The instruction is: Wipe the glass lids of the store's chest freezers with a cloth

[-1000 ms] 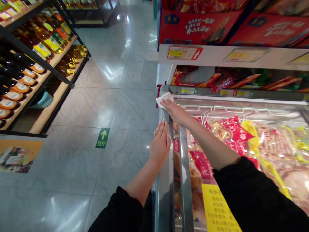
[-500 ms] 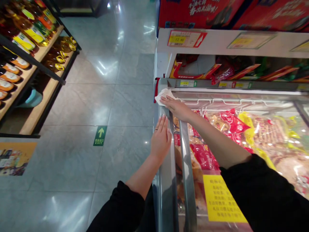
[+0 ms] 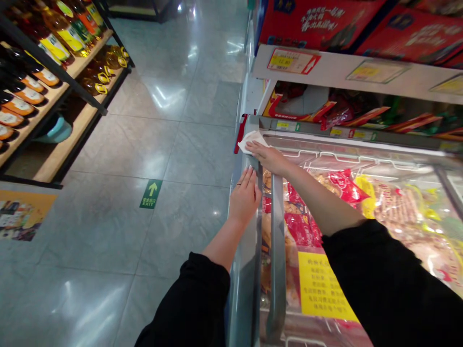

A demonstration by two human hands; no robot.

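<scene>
My right hand (image 3: 269, 158) lies flat on a white cloth (image 3: 250, 140), pressing it onto the far left corner of a chest freezer's metal frame (image 3: 249, 270). My left hand (image 3: 245, 194) rests palm down with fingers stretched on the freezer's left rim, just below the right hand. A ring shows on one left finger. Under the glass lid (image 3: 379, 202) lie red and yellow food packs. Both arms wear black sleeves.
A yellow notice (image 3: 320, 285) is stuck on the glass. Behind the freezer stands a shelf (image 3: 336, 72) with red cartons and price tags. Across the grey tiled aisle (image 3: 152, 144), a wooden rack (image 3: 68, 91) carries oil bottles. A green exit arrow (image 3: 151, 193) marks the floor.
The view has shifted a little to the left. Both hands stay at the freezer's far left corner, the right one still pressing the cloth there.
</scene>
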